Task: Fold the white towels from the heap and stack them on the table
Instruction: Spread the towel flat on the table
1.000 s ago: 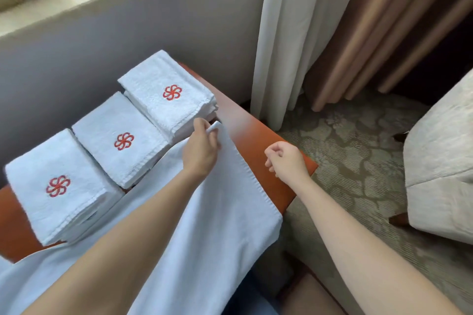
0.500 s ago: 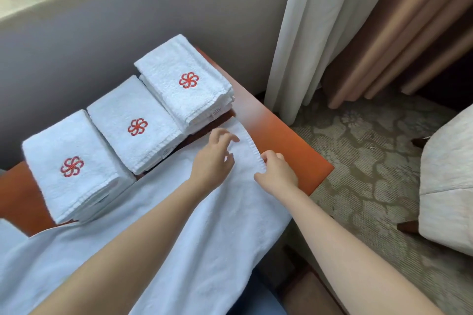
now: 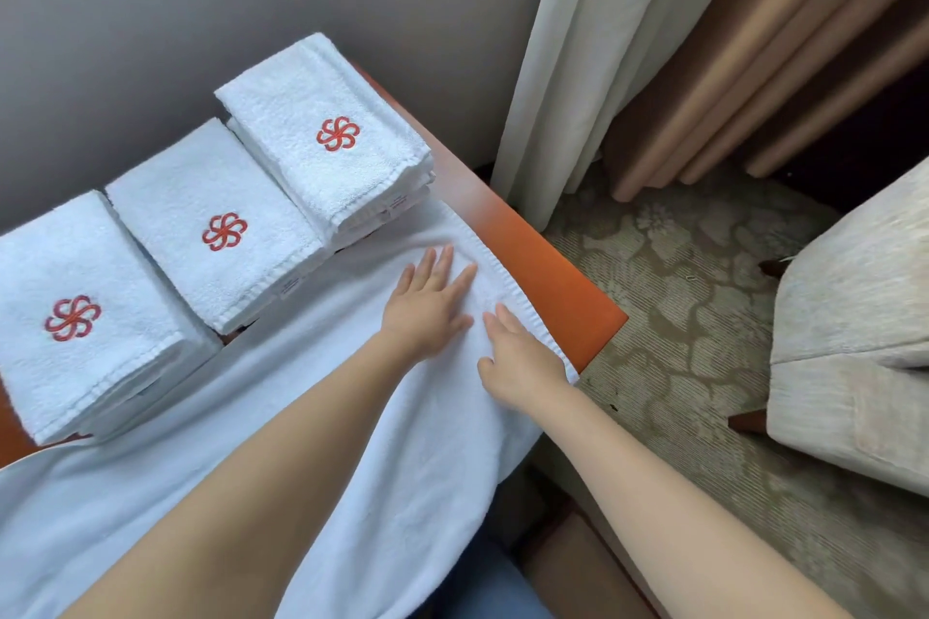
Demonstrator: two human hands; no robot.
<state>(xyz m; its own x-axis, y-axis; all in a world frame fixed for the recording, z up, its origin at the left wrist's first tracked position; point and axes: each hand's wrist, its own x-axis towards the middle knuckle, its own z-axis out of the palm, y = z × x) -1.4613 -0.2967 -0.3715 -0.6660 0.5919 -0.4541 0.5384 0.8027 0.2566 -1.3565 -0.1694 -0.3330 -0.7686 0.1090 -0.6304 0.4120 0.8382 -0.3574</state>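
An unfolded towel [image 3: 382, 442] is spread along the near side of the table [image 3: 558, 282], with its lower part hanging off toward the person. It is pressed flat near the table's right end by the left hand [image 3: 427, 309] and right hand [image 3: 523, 364]. Both are laid on it with fingers straight, probably to smooth creases before folding. Three stacks of folded towels [image 3: 216, 226] are kept along the table's far side, which leaves working room.

grey wall [image 3: 201, 5] | curtains [image 3: 653, 40] | patterned carpet [image 3: 678, 292] | upholstered chair [image 3: 854, 317]

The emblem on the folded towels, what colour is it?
Red emblem, pinwheel-shaped; the head view shows it.
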